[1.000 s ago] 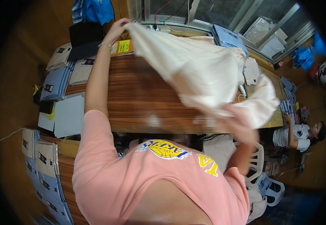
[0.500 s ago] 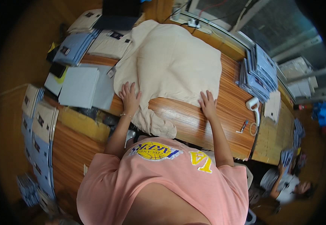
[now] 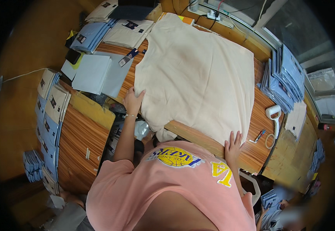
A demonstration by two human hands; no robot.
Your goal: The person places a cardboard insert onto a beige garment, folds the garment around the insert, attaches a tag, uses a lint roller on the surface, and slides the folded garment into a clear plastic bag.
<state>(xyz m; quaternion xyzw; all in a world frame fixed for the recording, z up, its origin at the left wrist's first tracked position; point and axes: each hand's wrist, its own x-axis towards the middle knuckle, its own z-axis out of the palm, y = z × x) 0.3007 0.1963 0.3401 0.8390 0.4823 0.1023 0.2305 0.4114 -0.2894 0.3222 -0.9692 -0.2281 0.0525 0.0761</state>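
Note:
A cream garment lies spread over the wooden table, its lower part reaching the near edge and a bunched piece hanging over it. My left hand is at the garment's left edge, fingers curled and thumb on the cloth, seemingly gripping it. Flat on the near right corner of the garment rests my right hand, fingers stretched out. A dark hang tag lies left of the garment, on grey sheets.
White paper sheets and a dark phone-like object lie left. Bagged blue garments are stacked right, near a white handheld device and tape roll. Folded packs line the left side table. A person holds blue packs lower right.
The garment has been spread wider and drawn toward me, covering more of the table. My right hand has moved nearer and right; my left-hand fingers have curled. The view has shifted.

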